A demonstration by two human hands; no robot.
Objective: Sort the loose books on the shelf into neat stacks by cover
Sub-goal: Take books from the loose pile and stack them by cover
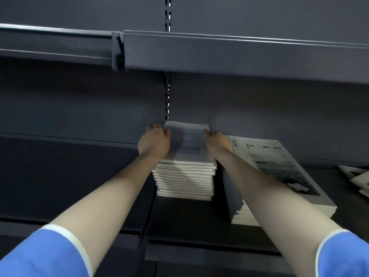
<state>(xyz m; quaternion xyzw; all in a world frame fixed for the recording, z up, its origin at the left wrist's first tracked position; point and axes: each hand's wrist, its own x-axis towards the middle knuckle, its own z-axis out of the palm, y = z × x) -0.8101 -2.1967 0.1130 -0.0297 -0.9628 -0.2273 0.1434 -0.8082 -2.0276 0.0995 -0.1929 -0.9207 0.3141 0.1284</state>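
Books' top copy [187,142] lies flat, long axis running away, left hand [154,141] and right hand [216,141] gripping its sides.

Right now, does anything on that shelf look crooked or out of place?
Yes. At the far right edge, loose books lie skewed at odd angles, not stacked. The middle stack is slightly ragged, with its edges not flush; both hands, left and right, hold its top book. The right stack looks tidy.
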